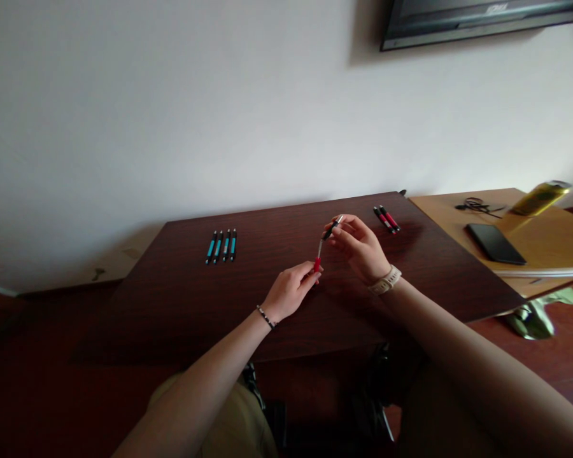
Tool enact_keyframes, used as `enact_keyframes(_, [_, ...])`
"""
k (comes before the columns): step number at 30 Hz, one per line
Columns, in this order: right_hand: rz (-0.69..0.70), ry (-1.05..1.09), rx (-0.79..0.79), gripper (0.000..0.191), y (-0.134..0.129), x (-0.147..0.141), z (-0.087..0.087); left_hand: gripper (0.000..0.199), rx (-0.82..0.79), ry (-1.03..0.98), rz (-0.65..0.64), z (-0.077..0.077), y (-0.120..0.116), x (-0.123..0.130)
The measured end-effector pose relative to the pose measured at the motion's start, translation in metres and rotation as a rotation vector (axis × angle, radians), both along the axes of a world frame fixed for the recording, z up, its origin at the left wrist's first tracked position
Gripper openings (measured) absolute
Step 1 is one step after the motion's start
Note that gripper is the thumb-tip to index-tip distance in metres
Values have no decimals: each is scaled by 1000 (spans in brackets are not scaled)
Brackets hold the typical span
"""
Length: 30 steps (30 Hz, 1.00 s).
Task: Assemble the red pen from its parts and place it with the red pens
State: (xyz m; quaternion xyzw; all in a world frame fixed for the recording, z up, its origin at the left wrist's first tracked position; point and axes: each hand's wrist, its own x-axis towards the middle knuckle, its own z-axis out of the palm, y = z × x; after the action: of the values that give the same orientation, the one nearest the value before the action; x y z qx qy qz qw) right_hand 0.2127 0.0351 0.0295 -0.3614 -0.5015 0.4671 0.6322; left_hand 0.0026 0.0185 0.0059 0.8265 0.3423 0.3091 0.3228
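Observation:
My left hand (293,287) is closed around the red barrel (318,264) of a pen, above the dark table (267,331). My right hand (356,248) pinches the pen's black upper part (331,230), which has a silvery tip pointing up. Between the two parts a thin, pale refill (320,248) shows, running down into the red barrel. Left of my hands, several blue and black pens (221,246) lie side by side in a row. Two red and black pens (386,219) rest beyond my right hand, near the table's far right corner.
A lighter wooden surface (439,213) adjoins the table on the right. It bears a black phone (495,243), a dark cable (477,205) and a yellow can (542,198). Behind stands a white wall with a television (482,25). Green cloth or shoes (535,318) lie below.

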Motion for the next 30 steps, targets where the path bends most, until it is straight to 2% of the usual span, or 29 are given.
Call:
enact_keyframes(5, [-27,-22,67,30,-1,0,2,27,8,6,-14,0,0,1])
enact_keyframes(9, [-63,-84,73,33,-3,0,3,26,6,10,-22,0,0,1])
enact_keyframes(18, [-100,-67,94,34,-2,2,1,27,14,8,-20,-2,0,1])
enact_keyframes(23, [-49,11,105,30,-2,0,1,26,19,16,-14,-1,0,1])
enact_keyframes(30, [-15,-90,120,28,-6,-4,6,27,12,15,-17,0,0,2])
